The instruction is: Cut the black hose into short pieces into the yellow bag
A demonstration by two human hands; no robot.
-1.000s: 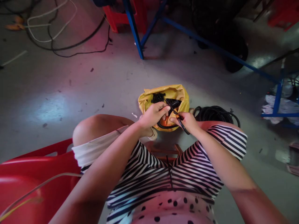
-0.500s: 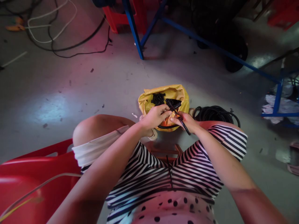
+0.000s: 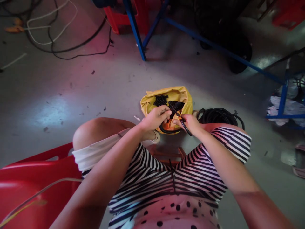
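Observation:
My left hand (image 3: 156,118) is closed in a pinch on a thin black cable (image 3: 166,130) that loops below my fingers, just over a yellow bag (image 3: 152,100) on the floor. My right hand (image 3: 190,123) is closed on the same black cable, whose free end sticks out past my thumb. Small black parts (image 3: 161,100) lie heaped in the open bag. The two hands nearly touch above the bag's near edge.
A coil of black cable (image 3: 220,116) lies on the floor right of the bag. A red plastic chair (image 3: 30,175) is at my left. Blue metal frame legs (image 3: 135,30) stand ahead and at right. Loose wires (image 3: 54,31) trail at top left.
My hands have stayed over the bag with small finger movements; the cable loop under my left hand hangs a little lower and rounder than before.

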